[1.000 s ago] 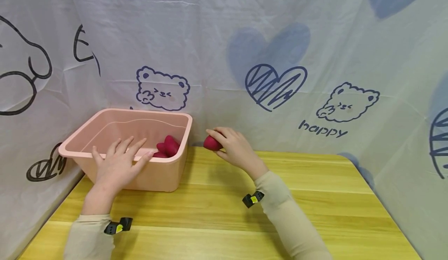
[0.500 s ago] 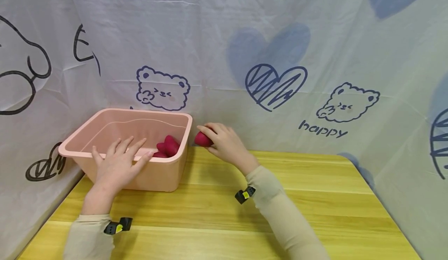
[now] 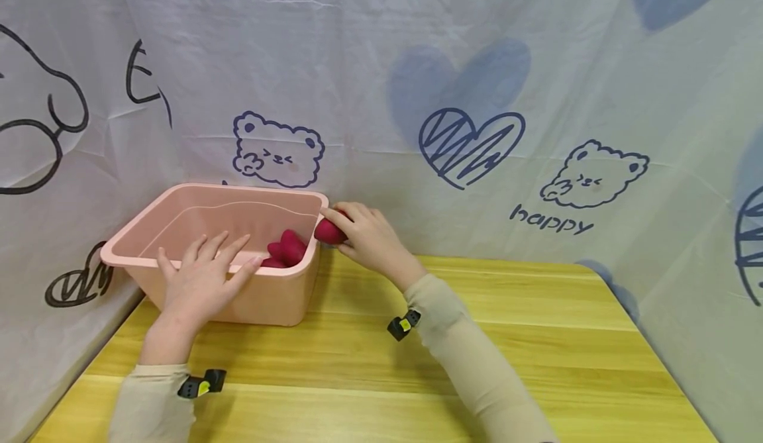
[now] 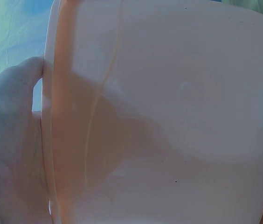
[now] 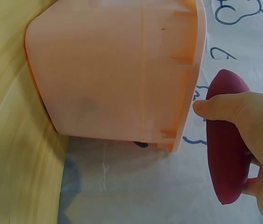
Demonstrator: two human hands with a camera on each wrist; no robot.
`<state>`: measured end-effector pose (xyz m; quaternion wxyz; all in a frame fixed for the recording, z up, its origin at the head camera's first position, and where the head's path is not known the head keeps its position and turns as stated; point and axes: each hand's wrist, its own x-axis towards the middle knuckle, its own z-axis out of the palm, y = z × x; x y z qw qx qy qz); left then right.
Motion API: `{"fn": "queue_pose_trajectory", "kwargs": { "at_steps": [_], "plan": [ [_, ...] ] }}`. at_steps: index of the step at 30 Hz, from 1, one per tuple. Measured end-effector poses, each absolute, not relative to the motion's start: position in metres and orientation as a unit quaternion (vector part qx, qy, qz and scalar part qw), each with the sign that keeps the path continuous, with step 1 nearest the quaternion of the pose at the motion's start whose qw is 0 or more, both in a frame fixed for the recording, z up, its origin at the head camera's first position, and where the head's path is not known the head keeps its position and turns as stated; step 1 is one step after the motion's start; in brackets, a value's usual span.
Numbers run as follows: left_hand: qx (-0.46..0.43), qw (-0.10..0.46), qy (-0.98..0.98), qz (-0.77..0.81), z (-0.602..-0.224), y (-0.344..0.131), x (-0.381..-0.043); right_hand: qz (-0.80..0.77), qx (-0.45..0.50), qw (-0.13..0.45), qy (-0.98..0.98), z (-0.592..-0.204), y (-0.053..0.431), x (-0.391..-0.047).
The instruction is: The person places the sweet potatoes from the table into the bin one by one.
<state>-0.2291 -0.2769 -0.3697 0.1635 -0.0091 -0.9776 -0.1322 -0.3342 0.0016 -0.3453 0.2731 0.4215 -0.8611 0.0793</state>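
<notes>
My right hand [image 3: 372,236] grips a dark red sweet potato [image 3: 329,231] at the right rim of the pink plastic bin [image 3: 289,300]. Seen from the right wrist, the sweet potato [image 5: 227,144] is long and tapers at both ends. The thumb lies across its upper part, and it is held off the wooden table, next to the bin's lip. My left hand [image 3: 199,287] rests on the bin's near rim with its fingers spread. Inside the bin, several more dark red sweet potatoes [image 3: 292,247] lie in the right corner, partly hidden by the near wall.
The wooden table [image 3: 369,363] has light yellow planks and carries the bin at its back left. A pale sheet [image 3: 369,85] with heart and bear drawings hangs behind and along both sides, close to the bin's back and left.
My right hand has moved left with the sweet potato and slightly up, from beside the bin to its right rim. The left hand and the bin have stayed in place.
</notes>
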Motion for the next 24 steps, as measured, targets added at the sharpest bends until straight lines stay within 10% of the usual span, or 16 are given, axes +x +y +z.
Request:
{"fn": "queue_pose_trajectory", "kwargs": {
  "at_steps": [24],
  "plan": [
    [-0.012,0.168,-0.977,-0.129,-0.369,-0.277,-0.229,0.059,0.421,0.266,-0.865,-0.335,-0.034,-0.344]
  ]
}}
